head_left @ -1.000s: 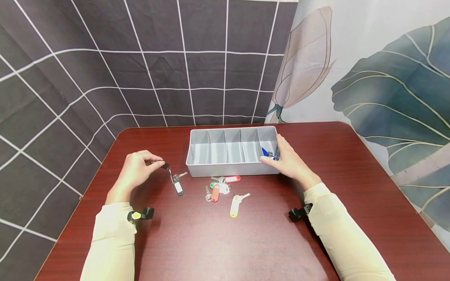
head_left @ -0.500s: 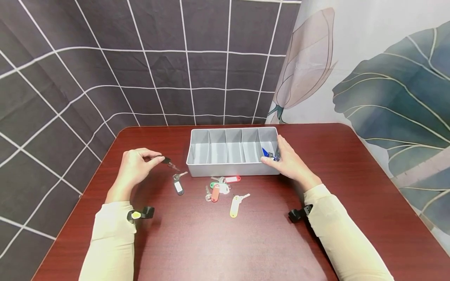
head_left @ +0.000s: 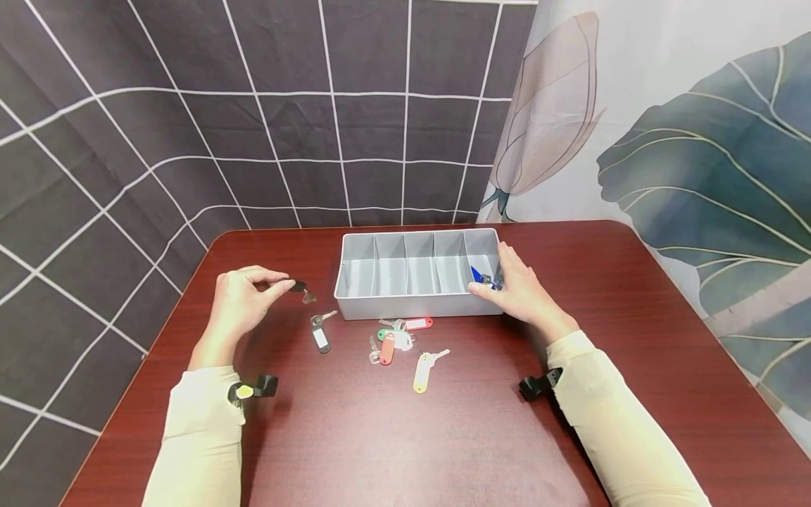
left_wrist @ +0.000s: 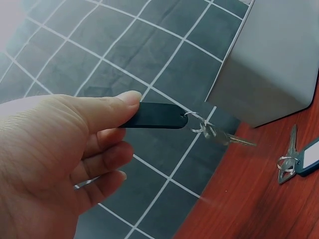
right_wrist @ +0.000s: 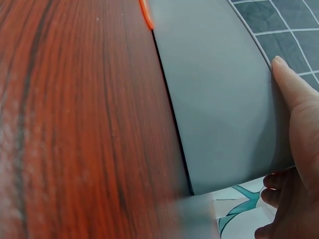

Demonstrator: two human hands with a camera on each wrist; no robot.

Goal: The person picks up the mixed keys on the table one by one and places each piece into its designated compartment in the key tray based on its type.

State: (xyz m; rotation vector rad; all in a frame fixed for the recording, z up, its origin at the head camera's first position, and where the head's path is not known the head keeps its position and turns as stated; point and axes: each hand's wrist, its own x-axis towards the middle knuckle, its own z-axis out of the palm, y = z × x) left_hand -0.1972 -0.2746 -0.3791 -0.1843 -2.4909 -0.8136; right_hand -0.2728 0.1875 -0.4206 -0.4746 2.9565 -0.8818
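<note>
In the head view my left hand point(head_left: 243, 299) pinches a black key tag point(left_wrist: 162, 115) between thumb and forefinger, left of a grey divided box point(head_left: 405, 306). A key point(left_wrist: 219, 135) hangs by a ring from the tag, above the table. My right hand point(head_left: 529, 292) grips the box's right end, thumb over the front rim and fingers along the side. A blue key tag point(head_left: 478, 274) with a key lies in the rightmost compartment, partly hidden by that thumb. Below the left hand, another black-edged key tag point(head_left: 321, 339) with a white label lies on the table with its key.
In front of the box lie a red tag point(head_left: 418, 323), a green tag point(head_left: 394, 336), an orange-red tag point(head_left: 388, 349) and a yellow tag point(head_left: 422, 373), with keys. They rest on the brown table point(head_left: 405, 436). A dark gridded curtain point(head_left: 285, 127) hangs behind.
The left hand has drawn slightly left with the held key tag. Its key now hangs apart from the black tag on the table. The right hand and box stay in place.
</note>
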